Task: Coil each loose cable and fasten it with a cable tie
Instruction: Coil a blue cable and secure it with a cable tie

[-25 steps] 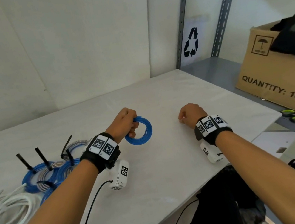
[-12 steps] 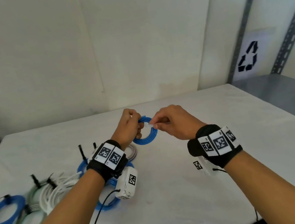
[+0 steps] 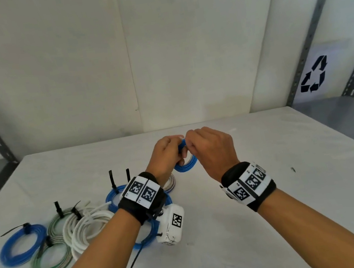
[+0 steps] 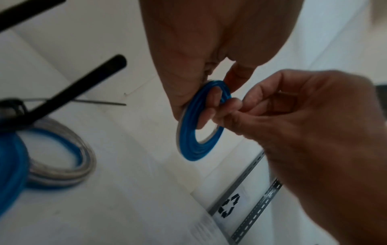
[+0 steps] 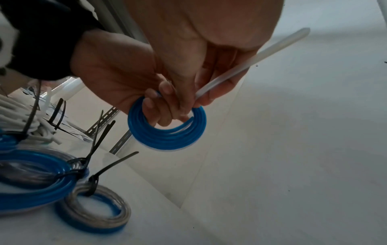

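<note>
A small blue cable coil (image 3: 187,165) hangs above the white table (image 3: 237,241), near its far middle. My left hand (image 3: 182,154) grips the coil at its top, with fingers (image 5: 150,106) curled through the ring (image 5: 167,134). My right hand (image 3: 191,147) meets it from the right. It pinches a white cable tie (image 5: 251,61) against the coil's top edge. The tie's free end sticks out past the right palm. In the left wrist view the coil (image 4: 194,137) stands on edge between both hands. Where the tie meets the coil is hidden by fingers.
Several coils tied with black ties lie at the left: a blue one (image 3: 23,246), a green-and-white one (image 3: 52,262), a white one (image 3: 88,227) and another blue one (image 3: 113,197) under my left wrist. Metal shelf uprights and a recycling sign (image 3: 313,75) stand at the back right.
My right hand left the table on the right and came to the coil, now pinching the white tie against it. Both hands have closed together; the view swung left.
</note>
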The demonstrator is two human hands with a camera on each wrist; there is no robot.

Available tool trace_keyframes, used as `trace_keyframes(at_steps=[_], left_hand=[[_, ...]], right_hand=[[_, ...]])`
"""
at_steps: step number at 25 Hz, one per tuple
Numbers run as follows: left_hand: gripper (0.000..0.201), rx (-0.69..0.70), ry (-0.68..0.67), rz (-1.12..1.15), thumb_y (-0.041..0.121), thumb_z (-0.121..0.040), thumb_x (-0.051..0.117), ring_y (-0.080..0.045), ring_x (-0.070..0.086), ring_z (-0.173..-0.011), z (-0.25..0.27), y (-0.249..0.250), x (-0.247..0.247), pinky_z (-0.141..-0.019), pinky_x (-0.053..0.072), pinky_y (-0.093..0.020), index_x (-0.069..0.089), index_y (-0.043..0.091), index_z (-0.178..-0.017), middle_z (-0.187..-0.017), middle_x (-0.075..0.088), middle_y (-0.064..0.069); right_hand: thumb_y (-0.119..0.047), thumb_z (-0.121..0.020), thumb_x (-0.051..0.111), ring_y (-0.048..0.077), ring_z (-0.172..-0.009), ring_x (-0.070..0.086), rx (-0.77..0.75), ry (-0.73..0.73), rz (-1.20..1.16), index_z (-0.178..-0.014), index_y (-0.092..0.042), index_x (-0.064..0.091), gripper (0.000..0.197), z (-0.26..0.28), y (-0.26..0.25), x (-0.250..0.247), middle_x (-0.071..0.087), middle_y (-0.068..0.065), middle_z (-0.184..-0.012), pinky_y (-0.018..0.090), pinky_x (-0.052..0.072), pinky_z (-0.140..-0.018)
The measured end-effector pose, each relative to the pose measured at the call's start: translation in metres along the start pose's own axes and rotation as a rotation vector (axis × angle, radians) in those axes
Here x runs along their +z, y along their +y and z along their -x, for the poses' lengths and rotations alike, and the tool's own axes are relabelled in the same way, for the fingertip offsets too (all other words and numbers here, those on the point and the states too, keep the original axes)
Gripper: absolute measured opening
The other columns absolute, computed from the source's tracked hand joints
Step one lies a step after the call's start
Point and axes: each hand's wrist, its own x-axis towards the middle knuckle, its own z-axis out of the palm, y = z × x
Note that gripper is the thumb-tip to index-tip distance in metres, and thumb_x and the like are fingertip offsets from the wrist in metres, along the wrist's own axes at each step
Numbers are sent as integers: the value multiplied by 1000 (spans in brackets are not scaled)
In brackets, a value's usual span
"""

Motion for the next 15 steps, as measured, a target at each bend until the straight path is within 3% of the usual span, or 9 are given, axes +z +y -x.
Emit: trace_keyframes(at_steps=[2,4,7,12,15], left_hand=[[26,18,53,16,10,-103,39,-14,41,-50,-1,1,-2,-55,40,-30,62,-2,-102,-60,54,-6],[25,47,88,-4,11,-104,40,-15,44,-52,-1,1,-5,-58,41,-32,62,0,-108,-65,58,-8],[22,89,86,-36,13,-105,41,-19,45,-58,0,1,-11,-61,40,-35,61,4,-110,-70,60,-9],[26,51,82,88,19,-106,42,-12,47,-54,0,3,-8,-63,41,-31,49,11,-129,-66,61,-4],[27,64,77,211,18,-106,40,-11,44,-53,0,3,-5,-60,40,-30,59,4,-119,-66,59,-5]], right_hand=[[-15,-76,83,18,-53,48,53,-28,14,-80,-15,59,25,-1,0,2,56,-2,-64,26,28,-49],[-32,-90,72,21,-64,58,182,-219,1,-95,-16,60,21,-6,2,-4,64,-2,-79,28,37,-54],[-36,-101,56,22,-82,63,267,-414,-85,-106,-22,63,17,-11,9,-15,68,-4,-93,34,49,-69],[-16,-96,64,17,-75,65,356,-217,-415,-92,-15,74,11,-9,4,-9,72,-1,-85,37,55,-74],[-13,-94,66,13,-72,66,423,-53,-558,-88,-12,74,10,-6,-7,-2,71,-1,-79,34,56,-71]])
